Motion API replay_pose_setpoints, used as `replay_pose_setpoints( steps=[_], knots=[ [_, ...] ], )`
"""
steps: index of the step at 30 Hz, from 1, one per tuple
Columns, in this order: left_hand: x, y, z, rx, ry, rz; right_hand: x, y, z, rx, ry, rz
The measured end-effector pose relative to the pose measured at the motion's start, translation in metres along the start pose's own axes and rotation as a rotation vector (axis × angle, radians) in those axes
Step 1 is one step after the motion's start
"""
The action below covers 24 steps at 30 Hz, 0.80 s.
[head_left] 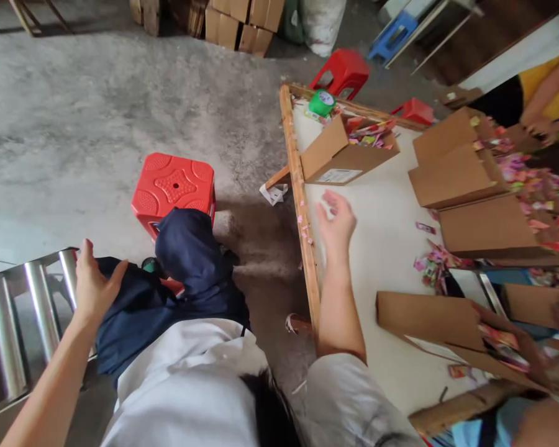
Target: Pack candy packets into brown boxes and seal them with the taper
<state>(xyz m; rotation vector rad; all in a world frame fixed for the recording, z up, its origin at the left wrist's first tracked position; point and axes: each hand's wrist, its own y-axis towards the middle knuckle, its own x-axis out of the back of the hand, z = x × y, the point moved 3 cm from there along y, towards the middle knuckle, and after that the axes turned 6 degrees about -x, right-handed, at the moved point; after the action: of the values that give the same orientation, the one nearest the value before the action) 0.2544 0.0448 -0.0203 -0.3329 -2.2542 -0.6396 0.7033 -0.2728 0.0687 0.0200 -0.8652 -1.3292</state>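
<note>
My left hand (pixel 95 282) hangs over my left thigh, beside the metal rollers of a conveyor (pixel 41 304). Its thumb stands apart from the fingers, and nothing is held. Above the near edge of the white tabletop (pixel 377 230) is my right hand (pixel 338 226), slightly blurred. The fingers are loosely curled with a gap to the thumb, and I see nothing between them. Just beyond it stands an open cardboard box (pixel 342 158) full of colourful small packets (pixel 370 133). A roll of green tape (pixel 322 103) sits at the table's corner behind that box.
A red stool (pixel 174 186) stands in front of my knees. More cardboard boxes (pixel 487 226) with colourful packets line the table's right side, and another box (pixel 428 316) is nearer. Co-workers' arms (pixel 552 93) show at the right. A wooden rim (pixel 302 230) edges the table.
</note>
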Motion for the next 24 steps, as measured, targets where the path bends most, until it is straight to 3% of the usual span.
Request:
replay_pose_setpoints(
  steps=[3,6,9,11,15,19,21,24],
  knots=[
    [-0.014,0.019,-0.037,-0.140,-0.170,-0.026,0.006,0.081,-0.027,0.041,-0.098,-0.165],
    [-0.039,0.035,-0.090,-0.273,-0.302,0.025,-0.013,0.149,-0.022,0.036,-0.244,-0.227],
    [-0.068,0.042,-0.142,-0.312,-0.431,0.149,-0.026,0.185,-0.006,-0.084,-0.416,-0.160],
    [-0.089,0.042,-0.169,-0.262,-0.551,0.288,-0.020,0.190,-0.001,-0.164,-0.485,-0.081],
    [-0.136,0.031,-0.208,-0.048,-0.789,0.665,0.025,0.171,-0.009,-0.180,-0.499,-0.056],
    [-0.186,0.016,-0.254,0.209,-0.974,0.953,0.079,0.117,-0.011,-0.116,-0.517,-0.162],
    [-0.209,0.005,-0.279,0.420,-1.053,1.069,0.099,0.077,0.005,0.027,-0.517,-0.197],
    [-0.227,-0.013,-0.309,0.720,-1.201,1.229,0.118,0.006,0.055,0.400,-0.453,-0.169]
  ],
)
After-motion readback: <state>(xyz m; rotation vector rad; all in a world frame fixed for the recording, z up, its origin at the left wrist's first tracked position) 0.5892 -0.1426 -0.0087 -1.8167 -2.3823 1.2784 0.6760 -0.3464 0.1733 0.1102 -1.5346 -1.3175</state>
